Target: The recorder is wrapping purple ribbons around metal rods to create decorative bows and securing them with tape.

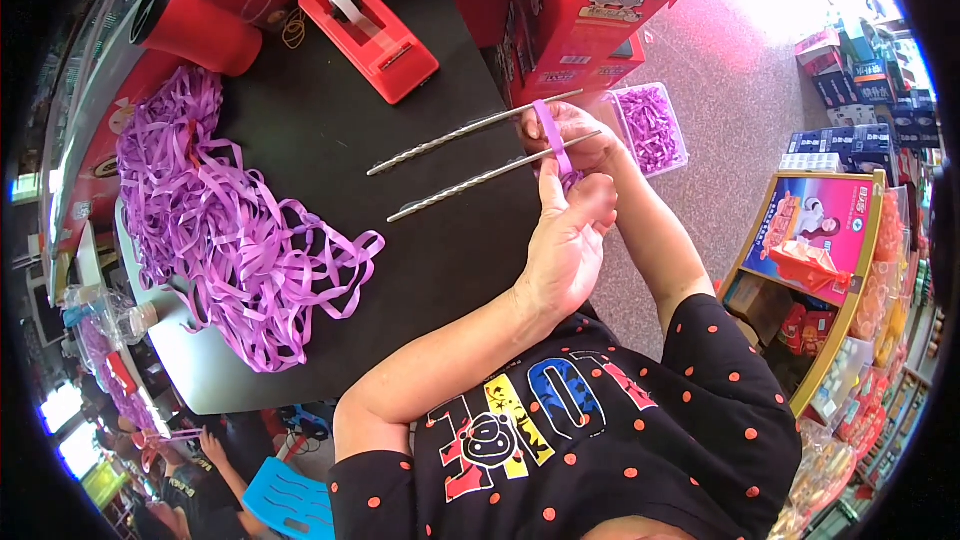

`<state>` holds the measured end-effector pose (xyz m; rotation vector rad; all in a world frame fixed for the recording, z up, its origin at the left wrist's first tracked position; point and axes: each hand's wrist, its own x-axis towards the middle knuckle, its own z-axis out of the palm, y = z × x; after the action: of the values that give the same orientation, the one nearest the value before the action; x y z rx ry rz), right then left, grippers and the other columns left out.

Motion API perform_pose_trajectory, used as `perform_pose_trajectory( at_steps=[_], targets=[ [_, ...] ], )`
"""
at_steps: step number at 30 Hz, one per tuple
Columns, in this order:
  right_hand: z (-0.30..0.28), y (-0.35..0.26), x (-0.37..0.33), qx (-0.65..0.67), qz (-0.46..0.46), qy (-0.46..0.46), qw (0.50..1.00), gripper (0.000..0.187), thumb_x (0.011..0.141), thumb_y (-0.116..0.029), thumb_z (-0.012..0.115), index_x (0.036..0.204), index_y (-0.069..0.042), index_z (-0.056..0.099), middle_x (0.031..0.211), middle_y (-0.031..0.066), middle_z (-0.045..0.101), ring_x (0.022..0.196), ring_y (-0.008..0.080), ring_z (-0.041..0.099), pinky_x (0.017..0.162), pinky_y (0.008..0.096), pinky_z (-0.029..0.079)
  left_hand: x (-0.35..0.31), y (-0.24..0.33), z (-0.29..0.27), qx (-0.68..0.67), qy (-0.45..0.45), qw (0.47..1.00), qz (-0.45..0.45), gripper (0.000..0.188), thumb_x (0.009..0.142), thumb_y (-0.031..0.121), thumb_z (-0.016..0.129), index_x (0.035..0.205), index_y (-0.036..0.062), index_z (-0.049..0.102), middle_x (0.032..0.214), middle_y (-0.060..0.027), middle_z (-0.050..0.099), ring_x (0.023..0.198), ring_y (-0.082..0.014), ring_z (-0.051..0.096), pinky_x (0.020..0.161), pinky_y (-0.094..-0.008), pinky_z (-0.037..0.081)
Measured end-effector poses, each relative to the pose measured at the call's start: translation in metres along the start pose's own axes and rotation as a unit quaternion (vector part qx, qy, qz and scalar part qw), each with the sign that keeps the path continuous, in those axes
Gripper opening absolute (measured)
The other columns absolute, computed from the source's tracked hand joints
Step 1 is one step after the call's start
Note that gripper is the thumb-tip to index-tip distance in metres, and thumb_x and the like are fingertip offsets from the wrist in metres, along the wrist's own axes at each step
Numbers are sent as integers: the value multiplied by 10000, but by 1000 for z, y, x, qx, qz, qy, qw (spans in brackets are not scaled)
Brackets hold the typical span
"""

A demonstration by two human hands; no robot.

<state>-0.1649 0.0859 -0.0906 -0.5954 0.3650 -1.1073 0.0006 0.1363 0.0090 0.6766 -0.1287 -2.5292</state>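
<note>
Two thin metal rods with a twisted pattern [470, 180] lie side by side over the dark tabletop [400, 310], their right ends reaching past its edge. A purple ribbon [551, 130] bridges both rods near those ends. My left hand [572, 240] is closed, thumb raised, with a bunched bit of the ribbon in its fingers just below the lower rod. Behind the rods, my right hand [575, 130] has its fingertips curled together beside the ribbon's upper part; what they pinch is partly hidden. A large tangled heap of purple ribbons [230, 230] covers the table's left side.
A red tape dispenser [375, 40] and a red tumbler with a black lid [200, 28] stand at the table's far side. Beyond my right hand are a clear tub of purple ribbon pieces [652, 130] and a red carton [590, 20]. Shelves of goods [800, 280] line the right.
</note>
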Motion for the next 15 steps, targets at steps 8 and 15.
perform_pose_trajectory(
  at_steps=[8, 15],
  targets=[
    [51, -60, -16, -126, 130, 267, 947, 206, 841, -148, 624, 979, 5, 627, 871, 69, 668, 763, 147, 649, 695, 275, 533, 2, -4, 0, 15, -5, 1000, 14, 679, 905, 36, 528, 1435, 296, 194, 1098, -34, 553, 1011, -168, 521, 892, -345, 385],
    [71, -81, -26, -200, 200, 306, 909, 156, 826, -193, 645, 903, -69, 698, 765, -28, 636, 604, 30, 518, 515, 198, 378, 5, -4, -3, 46, -49, 998, 10, 753, 923, 47, 505, 1476, 330, 80, 1043, 24, 528, 974, -105, 497, 857, -299, 342]
  ],
)
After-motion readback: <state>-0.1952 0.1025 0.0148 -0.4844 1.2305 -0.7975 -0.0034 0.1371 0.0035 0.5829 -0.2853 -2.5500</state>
